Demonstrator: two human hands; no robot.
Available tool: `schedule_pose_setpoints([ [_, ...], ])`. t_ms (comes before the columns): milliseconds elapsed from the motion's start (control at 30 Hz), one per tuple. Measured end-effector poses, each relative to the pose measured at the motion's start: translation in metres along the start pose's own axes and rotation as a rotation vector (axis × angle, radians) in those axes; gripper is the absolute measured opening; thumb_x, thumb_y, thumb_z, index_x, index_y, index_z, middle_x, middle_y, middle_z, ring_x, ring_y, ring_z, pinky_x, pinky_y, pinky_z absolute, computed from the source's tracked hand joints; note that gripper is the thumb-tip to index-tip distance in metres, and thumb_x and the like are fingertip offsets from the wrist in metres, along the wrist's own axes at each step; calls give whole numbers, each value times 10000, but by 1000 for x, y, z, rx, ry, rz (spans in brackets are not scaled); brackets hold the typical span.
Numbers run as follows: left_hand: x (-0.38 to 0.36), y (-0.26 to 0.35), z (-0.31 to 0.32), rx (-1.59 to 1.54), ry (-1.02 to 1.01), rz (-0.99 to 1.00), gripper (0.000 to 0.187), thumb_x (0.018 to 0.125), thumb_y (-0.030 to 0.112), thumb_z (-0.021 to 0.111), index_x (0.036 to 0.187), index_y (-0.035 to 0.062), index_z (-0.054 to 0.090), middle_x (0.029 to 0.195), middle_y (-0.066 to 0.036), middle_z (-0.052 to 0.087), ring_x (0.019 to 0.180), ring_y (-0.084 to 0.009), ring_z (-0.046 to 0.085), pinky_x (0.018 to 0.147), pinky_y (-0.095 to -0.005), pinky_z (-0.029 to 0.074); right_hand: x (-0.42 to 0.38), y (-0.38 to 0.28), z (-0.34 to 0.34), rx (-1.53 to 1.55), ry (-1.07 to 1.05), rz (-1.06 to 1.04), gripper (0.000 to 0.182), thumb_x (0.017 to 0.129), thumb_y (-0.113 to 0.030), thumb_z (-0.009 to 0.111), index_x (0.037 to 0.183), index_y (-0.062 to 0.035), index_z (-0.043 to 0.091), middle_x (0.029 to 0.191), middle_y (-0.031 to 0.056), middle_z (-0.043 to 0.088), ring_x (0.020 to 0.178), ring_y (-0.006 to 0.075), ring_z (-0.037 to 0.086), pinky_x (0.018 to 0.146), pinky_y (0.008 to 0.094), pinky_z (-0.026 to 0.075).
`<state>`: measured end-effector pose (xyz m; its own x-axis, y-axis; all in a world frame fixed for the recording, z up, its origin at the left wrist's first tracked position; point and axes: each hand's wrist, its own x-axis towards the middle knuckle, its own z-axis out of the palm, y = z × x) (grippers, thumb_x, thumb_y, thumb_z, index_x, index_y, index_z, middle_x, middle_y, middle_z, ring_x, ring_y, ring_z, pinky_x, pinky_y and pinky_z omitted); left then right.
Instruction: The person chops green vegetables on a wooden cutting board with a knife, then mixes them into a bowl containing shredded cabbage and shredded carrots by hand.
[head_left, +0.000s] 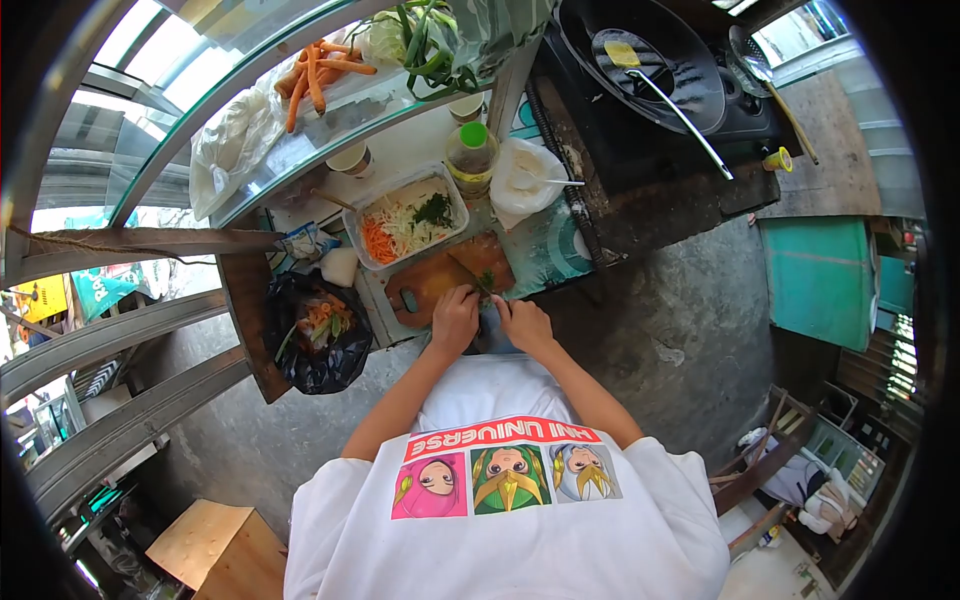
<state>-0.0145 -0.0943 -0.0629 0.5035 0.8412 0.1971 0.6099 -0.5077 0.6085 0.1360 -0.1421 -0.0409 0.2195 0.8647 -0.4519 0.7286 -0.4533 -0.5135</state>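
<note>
Near the front edge of a brown wooden cutting board (412,280), both hands are close together. My left hand (456,318) is closed at the board's edge, its fingertips beside some green herb leaves (486,281). What it grips is too small to make out. My right hand (525,326) is closed in a pinch at the stem end of the leaves. A dark, blade-like shape (464,270) lies on the board just beyond my left fingers. Behind the board, a clear plastic tub (460,214) holds shredded carrot, pale shredded cabbage and chopped greens (435,209).
A black bag (335,374) of vegetable scraps hangs at left. Behind the tub stand a green-capped jar (472,160) and a white bag (523,190) with a spoon. A wok (695,105) sits on the stove at right. Carrots (318,78) lie on the glass shelf.
</note>
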Motion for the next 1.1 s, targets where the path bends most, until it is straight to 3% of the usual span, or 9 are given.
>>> schedule_pose_setpoints([
  [367,-2,-7,10,-52,9,-55,121,718,7,602,816,-36,659,902,-148,632,851,-303,600,747,-381,501,-28,-12,-18,-43,-52,94,567,923,-482,425,757,1,673,734,239,639,715,417,632,659,491,501],
  [633,0,-5,7,-89,28,-86,117,726,-5,618,830,-31,664,895,-168,640,848,-325,611,756,-384,503,-16,0,0,-92,23,2,564,930,-461,426,687,-6,654,650,232,622,642,407,632,597,489,508],
  [1100,-2,-8,10,-131,36,-145,98,740,13,610,809,-25,668,879,-166,651,839,-327,624,759,-386,506,-12,2,8,-118,-1,-12,570,939,-462,405,702,-10,658,683,244,625,667,418,631,616,492,509],
])
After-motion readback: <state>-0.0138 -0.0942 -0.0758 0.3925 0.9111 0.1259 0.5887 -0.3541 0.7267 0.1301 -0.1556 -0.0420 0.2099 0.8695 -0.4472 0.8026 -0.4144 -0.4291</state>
